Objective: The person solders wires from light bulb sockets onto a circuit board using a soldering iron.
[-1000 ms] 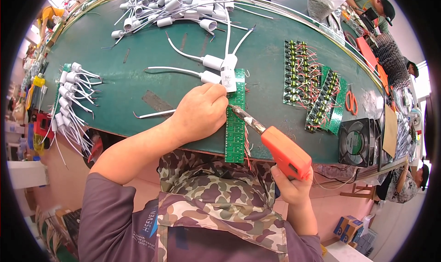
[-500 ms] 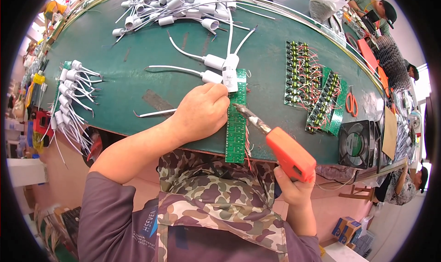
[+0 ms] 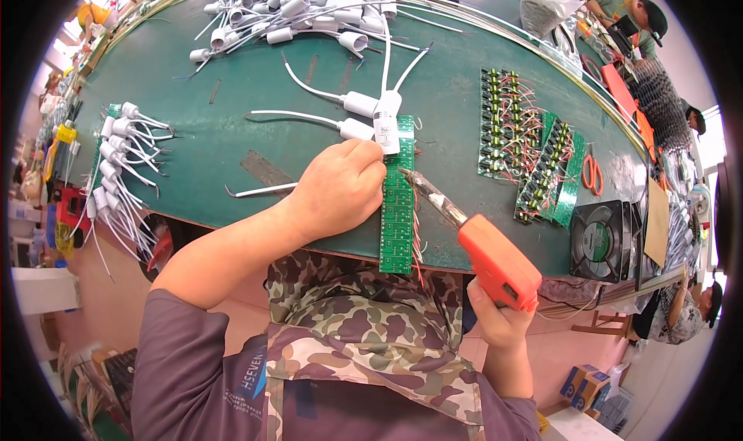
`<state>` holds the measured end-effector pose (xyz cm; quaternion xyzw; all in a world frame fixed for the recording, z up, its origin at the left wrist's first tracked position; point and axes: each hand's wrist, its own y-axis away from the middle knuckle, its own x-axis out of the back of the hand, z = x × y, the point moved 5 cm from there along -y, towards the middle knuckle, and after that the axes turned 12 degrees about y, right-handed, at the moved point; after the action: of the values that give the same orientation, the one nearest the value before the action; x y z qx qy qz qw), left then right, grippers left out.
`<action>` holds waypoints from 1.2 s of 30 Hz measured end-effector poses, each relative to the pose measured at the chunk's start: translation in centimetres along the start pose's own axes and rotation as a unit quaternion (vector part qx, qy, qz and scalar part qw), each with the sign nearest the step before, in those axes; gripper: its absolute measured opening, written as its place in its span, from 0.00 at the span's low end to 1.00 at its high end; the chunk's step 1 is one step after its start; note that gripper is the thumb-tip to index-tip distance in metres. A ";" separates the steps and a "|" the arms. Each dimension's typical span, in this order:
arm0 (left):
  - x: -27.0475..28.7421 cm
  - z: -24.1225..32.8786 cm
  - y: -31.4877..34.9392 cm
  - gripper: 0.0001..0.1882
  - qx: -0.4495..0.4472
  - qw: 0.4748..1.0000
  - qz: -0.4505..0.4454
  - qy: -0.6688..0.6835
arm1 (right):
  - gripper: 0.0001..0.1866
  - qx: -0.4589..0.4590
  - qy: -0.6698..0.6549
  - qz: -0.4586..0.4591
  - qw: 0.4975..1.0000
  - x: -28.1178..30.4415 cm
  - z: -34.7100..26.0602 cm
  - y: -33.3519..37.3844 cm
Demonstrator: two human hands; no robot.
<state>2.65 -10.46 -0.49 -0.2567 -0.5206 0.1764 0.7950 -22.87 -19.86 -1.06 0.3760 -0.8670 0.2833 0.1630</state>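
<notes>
My left hand (image 3: 340,186) is closed, its fingertips pinched at the left edge of a long green circuit board (image 3: 397,236). What they pinch is hidden; a white cable (image 3: 267,190) comes out from under that wrist. In my right hand (image 3: 503,325) is an orange-handled soldering gun (image 3: 499,263). Its dark metal tip points at the board near my left fingertips, and I cannot tell whether it touches. White cylindrical sockets (image 3: 360,104) with cables lie along the board's left side. Another white socket (image 3: 386,135) with printing on it lies over the board's upper part.
White sockets with cables (image 3: 294,6) are heaped at the far edge. A wired board with sockets (image 3: 116,151) lies left. To the right are populated boards (image 3: 503,124), orange-handled scissors (image 3: 593,176) and a black fan (image 3: 600,242). Co-workers are at the far right and far left.
The soldering gun and my right hand have shifted slightly right, and the tip has drawn a little away from my left fingers. My left hand stays in place.
</notes>
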 end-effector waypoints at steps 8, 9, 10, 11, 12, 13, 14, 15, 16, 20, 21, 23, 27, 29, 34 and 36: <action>0.1 0.0 -0.2 0.07 -0.001 1.000 -0.006 0.000 | 0.21 -0.012 -0.015 0.001 1.000 0.2 0.4 0.2; 0.1 0.0 -0.2 0.07 0.000 1.000 -0.009 0.001 | 0.21 -0.005 -0.017 0.005 1.000 0.2 0.4 0.1; 0.1 0.0 -0.2 0.07 -0.001 1.000 -0.009 0.000 | 0.21 0.003 -0.018 0.009 1.000 0.2 0.3 0.0; 0.2 0.0 -0.2 0.07 0.000 1.000 -0.009 0.000 | 0.21 0.003 -0.019 0.010 1.000 0.2 0.3 0.0; 0.2 0.1 -0.2 0.07 0.001 1.000 -0.008 -0.001 | 0.21 0.000 -0.020 0.010 1.000 0.2 0.2 0.0; 0.2 0.0 -0.2 0.07 0.000 1.000 -0.009 0.000 | 0.21 -0.003 -0.021 0.010 1.000 0.2 0.3 0.0; 0.1 0.0 -0.2 0.07 -0.001 1.000 -0.007 -0.001 | 0.21 -0.003 -0.021 0.011 1.000 0.2 0.3 0.0; 0.1 0.0 -0.2 0.07 -0.002 1.000 -0.004 -0.003 | 0.20 -0.003 -0.023 0.016 1.000 0.2 0.2 0.0; 0.1 0.0 -0.2 0.07 -0.003 1.000 -0.005 -0.003 | 0.20 -0.002 -0.025 0.019 1.000 0.2 0.2 0.0; 0.1 0.1 -0.2 0.07 -0.004 1.000 0.001 -0.002 | 0.20 -0.002 0.000 0.011 1.000 0.3 0.3 0.2; 0.1 0.1 -0.2 0.07 -0.005 1.000 0.001 -0.001 | 0.20 -0.023 -0.013 0.019 0.999 0.3 0.5 0.3; 0.2 0.1 -0.2 0.07 -0.004 1.000 -0.001 -0.001 | 0.20 -0.044 -0.025 0.028 0.998 0.4 0.7 0.4; 0.2 0.0 -0.1 0.08 -0.004 1.000 0.005 0.000 | 0.20 -0.021 -0.018 0.021 0.999 0.4 0.5 0.1; 0.1 0.0 0.0 0.08 0.017 1.000 -0.025 -0.001 | 0.19 -0.004 -0.019 0.024 1.000 0.5 0.3 0.0; 1.7 0.8 0.2 0.16 0.029 0.998 -0.052 0.018 | 0.19 -0.004 -0.023 0.035 0.999 0.8 0.2 0.0; 2.5 0.8 0.5 0.23 0.046 0.995 -0.087 0.007 | 0.20 -0.027 -0.006 0.039 0.999 1.1 1.0 0.7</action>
<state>2.87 -8.46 1.32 -0.1747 -0.5269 0.1281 0.8218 -24.14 -20.70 -1.59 0.3393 -0.8892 0.2639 0.1565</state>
